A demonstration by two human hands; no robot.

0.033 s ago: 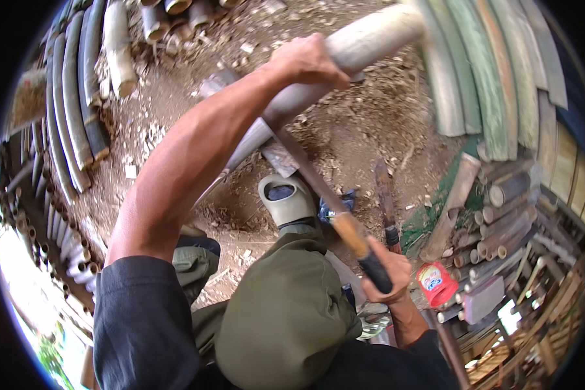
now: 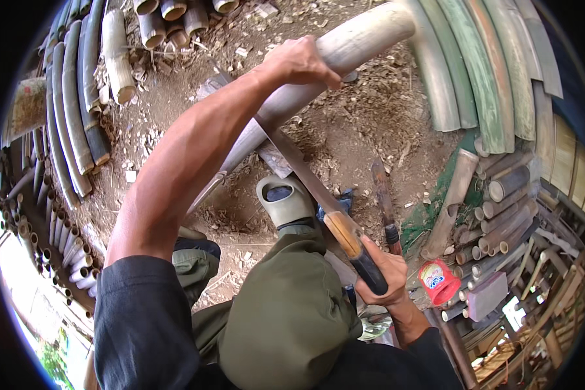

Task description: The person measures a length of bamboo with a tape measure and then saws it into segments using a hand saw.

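My left hand (image 2: 303, 60) is wrapped over a thick, pale bamboo pole (image 2: 370, 38), which slants from the upper right down toward my feet. Closed round the black grip of a hand saw (image 2: 301, 171) is my right hand (image 2: 387, 273). The saw has a tan wooden section ahead of the grip and a long, flat, dark blade. That blade crosses the bamboo below my left hand and passes behind my left forearm; its teeth cannot be made out. A worn wooden block (image 2: 278, 160) lies by the pole, close to my beige clog (image 2: 286, 201).
A dark blade with a handle (image 2: 383, 201) lies on the chip-strewn ground. Split bamboo lengths (image 2: 487, 71) lean at the upper right, above cut bamboo pieces (image 2: 510, 214) and a red packet (image 2: 439, 283). More bamboo poles (image 2: 75, 91) stand at the left.
My right hand and the saw handle have shifted slightly left and look sharper now. The bamboo's far end appears a little further left; my left hand keeps its grip.
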